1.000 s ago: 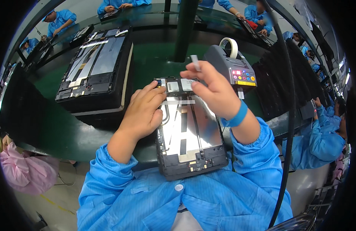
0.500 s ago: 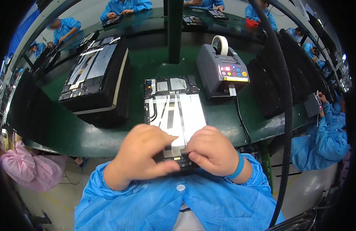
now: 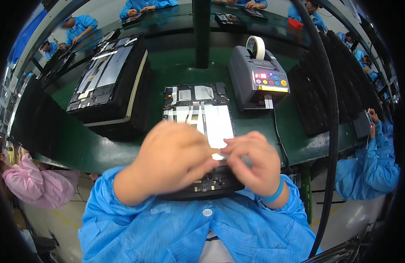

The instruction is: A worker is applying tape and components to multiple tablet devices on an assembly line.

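An opened tablet (image 3: pixel 219 125) lies in front of me, its silvery battery face and strips of tape showing, with a dark circuit board (image 3: pixel 206 186) at its near end. Above its lower half my left hand (image 3: pixel 167 160) is closed, thumb and forefinger pinched together; motion blurs it a little. My right hand (image 3: pixel 255 164), a blue band at its wrist, meets it fingertip to fingertip. Something small and pale seems to be between the fingertips, too blurred to name. Both hands hide the middle of the tablet.
On the left stands a tall stack of opened tablets in black trays (image 3: pixel 108 83). A grey tape dispenser (image 3: pixel 259 81) with a tape roll (image 3: pixel 256 47) sits at the right. Black stacked trays (image 3: pixel 314 94), a hanging cable (image 3: pixel 331 131) and a green post (image 3: pixel 201 35) are around the bench. Co-workers sit nearby.
Both hands have lifted from the tablet's near end and come together fingertip to fingertip. The circuit board there is now more exposed. The whole view has shifted slightly.
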Demonstrator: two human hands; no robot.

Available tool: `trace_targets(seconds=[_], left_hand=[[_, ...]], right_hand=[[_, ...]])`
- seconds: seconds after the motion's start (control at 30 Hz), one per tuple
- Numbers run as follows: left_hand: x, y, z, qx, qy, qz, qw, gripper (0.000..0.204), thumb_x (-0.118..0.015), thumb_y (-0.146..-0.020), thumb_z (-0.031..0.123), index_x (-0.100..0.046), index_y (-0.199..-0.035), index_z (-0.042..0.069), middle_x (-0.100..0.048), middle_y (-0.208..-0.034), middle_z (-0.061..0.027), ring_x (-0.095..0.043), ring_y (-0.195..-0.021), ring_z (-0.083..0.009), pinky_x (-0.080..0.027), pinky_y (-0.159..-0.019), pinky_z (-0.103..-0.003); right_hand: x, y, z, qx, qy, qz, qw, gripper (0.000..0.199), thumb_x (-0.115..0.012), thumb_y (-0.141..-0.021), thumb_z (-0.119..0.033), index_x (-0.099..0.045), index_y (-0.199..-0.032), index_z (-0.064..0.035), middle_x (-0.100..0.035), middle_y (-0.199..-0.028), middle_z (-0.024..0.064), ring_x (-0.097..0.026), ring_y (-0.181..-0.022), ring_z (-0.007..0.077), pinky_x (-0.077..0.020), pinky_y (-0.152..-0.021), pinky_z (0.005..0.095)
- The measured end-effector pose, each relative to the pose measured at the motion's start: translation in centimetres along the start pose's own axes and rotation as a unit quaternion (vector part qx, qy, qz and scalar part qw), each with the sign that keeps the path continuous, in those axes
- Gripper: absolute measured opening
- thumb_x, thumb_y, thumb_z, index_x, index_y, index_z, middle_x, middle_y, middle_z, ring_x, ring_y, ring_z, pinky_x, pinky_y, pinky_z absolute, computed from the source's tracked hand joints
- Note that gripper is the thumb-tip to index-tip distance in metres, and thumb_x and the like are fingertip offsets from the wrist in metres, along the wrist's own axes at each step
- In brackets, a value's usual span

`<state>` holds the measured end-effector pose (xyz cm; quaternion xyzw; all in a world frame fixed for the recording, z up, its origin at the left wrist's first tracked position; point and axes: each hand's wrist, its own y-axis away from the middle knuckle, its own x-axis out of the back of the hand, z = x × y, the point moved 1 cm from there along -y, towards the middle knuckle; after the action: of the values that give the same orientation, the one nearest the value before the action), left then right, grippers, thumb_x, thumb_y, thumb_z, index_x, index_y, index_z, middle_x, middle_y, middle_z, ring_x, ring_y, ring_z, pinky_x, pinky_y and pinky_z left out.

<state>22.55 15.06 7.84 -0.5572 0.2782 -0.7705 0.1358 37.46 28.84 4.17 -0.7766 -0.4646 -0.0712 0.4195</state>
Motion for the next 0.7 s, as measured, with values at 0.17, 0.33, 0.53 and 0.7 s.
trace_targets(seconds=[0.17,0.33,0.53,0.7], left_hand=[[-2.8,-6.2,-6.5,0.125,0.012,-0.039,0.991,0.03,-0.067,-0.075,0.013,-0.065,-0.102,0.001,-0.06,-0.101,-0.0165,-0.058,-0.095,-0.0343,-0.047,-0.083,-0.04],[-6.5,-7.5,-9.1,0.144,0.015,-0.201,0.969,0.03,-0.066,-0.076,0.018,-0.068,-0.105,0.009,-0.057,-0.115,-0.0132,-0.047,-0.116,-0.0317,-0.043,-0.094,-0.038],[-5.4,-5.8,-9.3,0.102,0.017,-0.205,0.973,0.028,-0.069,-0.074,0.019,-0.07,-0.1,0.009,-0.058,-0.11,-0.0113,-0.05,-0.109,-0.0296,-0.044,-0.092,-0.038],[-4.6,-4.6,-9.4,0.109,0.064,-0.182,0.975,0.022,-0.069,-0.074,0.014,-0.07,-0.095,0.009,-0.059,-0.104,-0.009,-0.052,-0.106,-0.0286,-0.042,-0.091,-0.038]], right_hand=[[-1.9,1.2,5.4,-0.255,-0.313,0.18,0.897,0.03,-0.06,-0.087,-0.011,-0.048,-0.114,-0.0026,-0.052,-0.125,0.0113,-0.047,-0.116,0.0186,-0.0385,-0.097,0.032],[-4.2,2.2,6.2,-0.339,-0.436,0.063,0.831,0.073,-0.061,-0.083,-0.021,-0.016,-0.138,-0.0023,-0.039,-0.134,0.0167,-0.039,-0.124,0.0238,-0.032,-0.103,0.0365],[-4.7,3.4,6.1,-0.304,-0.436,0.019,0.847,0.078,-0.066,-0.082,-0.016,-0.014,-0.137,-0.0007,-0.034,-0.137,0.0211,-0.035,-0.13,0.0276,-0.0261,-0.109,0.0393],[-3.3,3.0,7.6,-0.298,-0.337,-0.023,0.893,0.086,-0.069,-0.081,-0.026,-0.011,-0.139,-0.0009,-0.034,-0.138,0.0273,-0.033,-0.132,0.0343,-0.0262,-0.109,0.0432]])
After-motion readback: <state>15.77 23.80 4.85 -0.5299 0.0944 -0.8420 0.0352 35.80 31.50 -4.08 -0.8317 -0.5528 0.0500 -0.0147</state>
